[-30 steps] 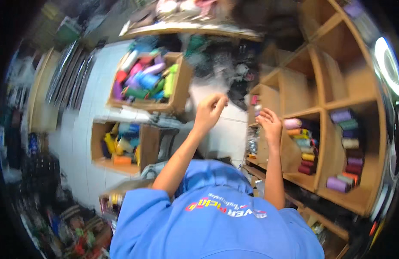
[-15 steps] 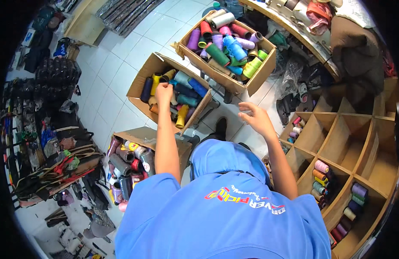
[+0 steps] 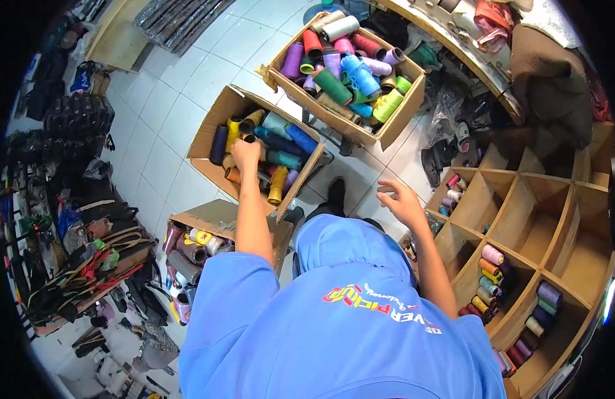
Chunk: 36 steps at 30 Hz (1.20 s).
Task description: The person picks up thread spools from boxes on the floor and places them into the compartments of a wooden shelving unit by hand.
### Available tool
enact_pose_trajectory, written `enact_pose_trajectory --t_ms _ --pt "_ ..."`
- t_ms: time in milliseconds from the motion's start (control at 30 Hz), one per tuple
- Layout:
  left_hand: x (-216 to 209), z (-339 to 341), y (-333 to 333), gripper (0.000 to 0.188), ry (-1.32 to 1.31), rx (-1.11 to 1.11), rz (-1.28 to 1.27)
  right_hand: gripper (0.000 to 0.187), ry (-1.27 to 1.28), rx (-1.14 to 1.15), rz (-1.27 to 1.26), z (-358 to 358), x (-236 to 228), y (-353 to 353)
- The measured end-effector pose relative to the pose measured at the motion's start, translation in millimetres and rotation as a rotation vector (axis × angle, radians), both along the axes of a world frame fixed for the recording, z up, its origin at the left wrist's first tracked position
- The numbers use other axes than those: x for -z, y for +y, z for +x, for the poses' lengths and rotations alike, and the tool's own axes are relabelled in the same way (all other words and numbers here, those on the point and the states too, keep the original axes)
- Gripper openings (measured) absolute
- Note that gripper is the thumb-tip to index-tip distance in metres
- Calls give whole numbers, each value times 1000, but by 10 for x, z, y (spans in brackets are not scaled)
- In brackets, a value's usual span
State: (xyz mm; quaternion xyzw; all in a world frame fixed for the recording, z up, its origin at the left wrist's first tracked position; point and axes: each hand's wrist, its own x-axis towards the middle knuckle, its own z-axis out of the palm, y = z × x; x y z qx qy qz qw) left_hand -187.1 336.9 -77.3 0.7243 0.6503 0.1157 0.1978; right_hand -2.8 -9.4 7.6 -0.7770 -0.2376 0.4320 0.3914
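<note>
My left hand [image 3: 245, 157] is inside the middle cardboard box [image 3: 206, 147], its fingers curled down among the thread cones. What they grip, if anything, is hidden. Around it lie a navy cone [image 3: 219, 145], a yellow cone [image 3: 232, 133], a teal cone [image 3: 285, 159] and a blue cone [image 3: 301, 137]. A mustard-yellow cone [image 3: 277, 185] leans at the near side of that box. My right hand [image 3: 400, 201] hovers over the floor between the boxes and the wooden shelf, fingers apart and slightly bent, with nothing in it.
A fuller cardboard box [image 3: 350, 123] of colourful thread cones stands ahead. Another open box [image 3: 201, 217] with cones and bottle-like spools is at near left. On the right is a wooden compartment shelf [image 3: 507, 243] with spools. Bags and straps [image 3: 88, 266] crowd the left side.
My left hand has shifted slightly down and left in the picture, still in the middle box. My right hand has moved a little lower and to the right. The whole view has shifted slightly.
</note>
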Motion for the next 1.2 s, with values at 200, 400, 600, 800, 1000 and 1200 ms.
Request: enact_pose_trajectory --t_ms 200,400,600,800,1000,1200 --pt "-733 -273 -397 41 -559 2 -163 36 37 -98 104 -15 -63 367" --pt "-1113 -230 -1032 42 -1239 277 -1015 37 509 52 325 -177 -322 778" --pt "-1057 -30 -1081 45 -1231 141 -1089 34 639 195 378 36 -127 457" --pt "-10 52 -261 38 -66 359 30 38 576 356 385 136 -79 39" --pt "305 95 -164 28 83 893 445 40 582 518 413 89 -57 -251" --pt "36 51 -120 12 357 897 490 39 598 522 478 71 -62 -220"
